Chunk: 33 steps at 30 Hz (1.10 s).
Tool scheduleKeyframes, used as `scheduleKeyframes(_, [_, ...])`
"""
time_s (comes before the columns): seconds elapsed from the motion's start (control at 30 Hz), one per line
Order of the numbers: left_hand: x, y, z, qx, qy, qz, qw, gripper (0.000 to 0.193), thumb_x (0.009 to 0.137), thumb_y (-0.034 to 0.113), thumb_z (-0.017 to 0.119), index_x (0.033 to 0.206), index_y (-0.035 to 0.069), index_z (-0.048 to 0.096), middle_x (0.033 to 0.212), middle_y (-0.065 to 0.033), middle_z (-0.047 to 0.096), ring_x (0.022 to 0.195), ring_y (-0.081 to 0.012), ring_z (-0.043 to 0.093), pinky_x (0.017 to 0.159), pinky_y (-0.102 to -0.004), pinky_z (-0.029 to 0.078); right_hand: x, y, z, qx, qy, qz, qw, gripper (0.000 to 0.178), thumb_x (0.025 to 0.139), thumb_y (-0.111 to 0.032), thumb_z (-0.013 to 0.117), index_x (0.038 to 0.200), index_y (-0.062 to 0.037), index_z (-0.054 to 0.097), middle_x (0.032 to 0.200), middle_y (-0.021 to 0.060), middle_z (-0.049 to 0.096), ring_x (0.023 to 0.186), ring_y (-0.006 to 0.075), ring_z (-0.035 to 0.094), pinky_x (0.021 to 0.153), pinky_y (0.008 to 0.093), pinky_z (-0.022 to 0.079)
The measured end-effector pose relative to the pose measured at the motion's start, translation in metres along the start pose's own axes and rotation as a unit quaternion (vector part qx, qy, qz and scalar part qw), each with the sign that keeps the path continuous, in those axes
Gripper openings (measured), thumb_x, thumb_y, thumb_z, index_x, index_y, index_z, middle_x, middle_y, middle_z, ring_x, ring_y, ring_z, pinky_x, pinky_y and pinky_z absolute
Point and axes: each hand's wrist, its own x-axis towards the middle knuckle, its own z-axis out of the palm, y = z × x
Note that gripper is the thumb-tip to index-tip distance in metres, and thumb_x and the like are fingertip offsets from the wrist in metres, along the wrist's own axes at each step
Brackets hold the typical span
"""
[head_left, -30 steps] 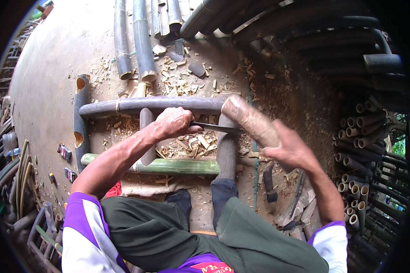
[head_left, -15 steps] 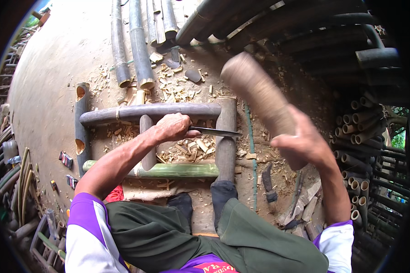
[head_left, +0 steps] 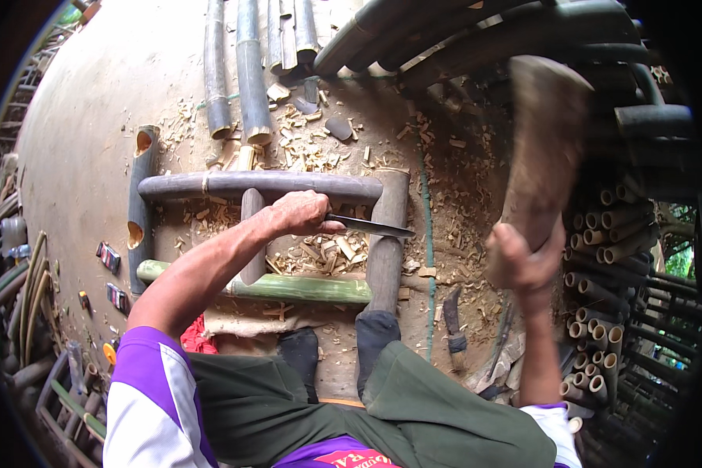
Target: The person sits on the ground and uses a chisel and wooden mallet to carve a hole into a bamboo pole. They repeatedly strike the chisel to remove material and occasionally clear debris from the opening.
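My left hand (head_left: 303, 213) is closed round the handle of a knife (head_left: 374, 227), whose blade lies across the upright bamboo post (head_left: 388, 269) at the right of a bamboo frame. In my right hand (head_left: 525, 257) a thick wooden mallet (head_left: 550, 132) is raised to the right of the frame, slightly blurred. The frame also has a dark upper bamboo rail (head_left: 261, 186), a green lower rail (head_left: 300, 288), a short middle piece (head_left: 253, 234) and a left bamboo post (head_left: 141, 207) with two cut holes. My sock-covered feet (head_left: 378, 335) are at its near side.
Wood chips (head_left: 320, 253) litter the ground. A sheathless curved blade (head_left: 453, 320) lies right of my feet. Bamboo poles (head_left: 251, 86) lie beyond the frame. Cut bamboo tubes (head_left: 600, 335) are stacked at right. Small boxes (head_left: 109, 257) and a red cloth (head_left: 199, 335) lie at left.
My right hand has swung the mallet upright and to the right, away from the knife. My left hand and the knife stay nearly in place on the post.
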Motion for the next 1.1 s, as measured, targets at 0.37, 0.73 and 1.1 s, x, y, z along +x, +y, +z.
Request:
scheduleKeyframes(0.37, [0.000, -0.004, 0.005, -0.025, -0.009, -0.016, 1.000, 0.070, 0.093, 0.067, 0.071, 0.079, -0.002, 0.071, 0.072, -0.0279, 0.068, 0.078, -0.0474, 0.071, 0.068, -0.0533, 0.057, 0.013, -0.051, -0.031, 0.033, -0.060, 0.053, 0.996, 0.065, 0.081, -0.034, 0.083, 0.128, 0.0029, 0.057, 0.101, 0.0081, 0.066, 0.080, 0.0143, 0.066, 0.070, 0.0286, 0.059])
scheduleKeyframes(0.73, [0.008, -0.004, 0.000, -0.060, -0.052, -0.027, 0.997, 0.078, 0.090, 0.072, 0.071, 0.075, -0.004, 0.069, 0.067, -0.0265, 0.066, 0.071, -0.0432, 0.071, 0.065, -0.0497, 0.055, -0.007, -0.037, -0.012, 0.102, -0.144, 0.177, 0.968, 0.061, 0.073, -0.025, 0.081, 0.121, 0.0060, 0.059, 0.088, 0.0060, 0.066, 0.073, 0.0145, 0.067, 0.064, 0.0294, 0.058])
scheduleKeyframes(1.1, [0.029, -0.006, -0.012, -0.170, -0.263, -0.100, 0.944, 0.055, 0.090, 0.060, 0.076, 0.085, 0.005, 0.081, 0.065, -0.0139, 0.066, 0.064, -0.0223, 0.065, 0.061, -0.0419, 0.052, -0.054, 0.042, 0.006, 0.233, -0.164, 0.289, 0.914, 0.081, 0.080, -0.018, 0.080, 0.146, 0.0088, 0.041, 0.088, 0.0114, 0.070, 0.073, 0.0187, 0.072, 0.061, 0.0354, 0.063])
